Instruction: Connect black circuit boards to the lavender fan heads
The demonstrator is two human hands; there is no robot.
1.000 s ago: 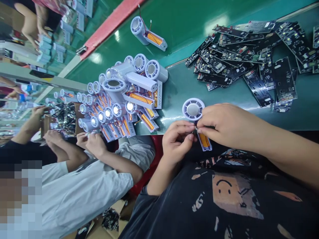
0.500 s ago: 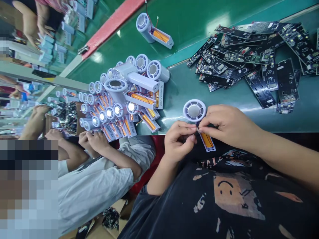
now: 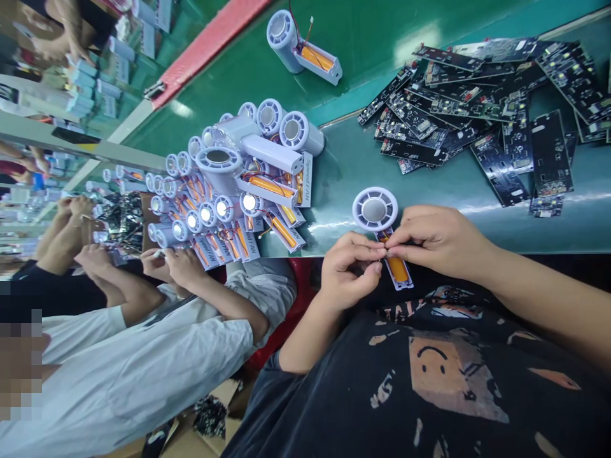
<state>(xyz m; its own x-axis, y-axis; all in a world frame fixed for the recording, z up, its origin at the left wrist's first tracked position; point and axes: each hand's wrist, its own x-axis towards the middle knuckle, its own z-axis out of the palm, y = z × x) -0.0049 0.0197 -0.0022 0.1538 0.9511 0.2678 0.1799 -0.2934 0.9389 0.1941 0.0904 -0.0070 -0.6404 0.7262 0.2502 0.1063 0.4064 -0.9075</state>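
The green table (image 3: pixel 382 38) carries the largest spread: a loose heap of black circuit boards (image 3: pixel 477 114) at the far right, many overlapping, some lying flat beside the heap. To the left sits a pile of white fan bodies (image 3: pixel 238 184), stacked on one another, most showing a round grille end and an open handle with an orange battery inside. 1 more fan body (image 3: pixel 303 44) lies alone farther back, well apart from the pile, its handle open and thin wires sticking up from it. A red strip (image 3: pixel 210 44) runs along the table beyond it.

At the near edge of the table the person holds a small fan (image 3: pixel 377 213) between both hands; its round grille rests on the table and its open handle, with an orange battery (image 3: pixel 396 267) in it, points toward the person's body. The right hand (image 3: pixel 439 238) comes in from the right, palm down, thumb and forefinger pinched narrow just above the battery. The left hand (image 3: pixel 348 270) rises from below, fingers curled, thumb and forefinger pinched against the right fingertips. What small part they pinch is too small to tell.

At the left a co-worker's hands (image 3: pixel 176 264) work at another table edge.
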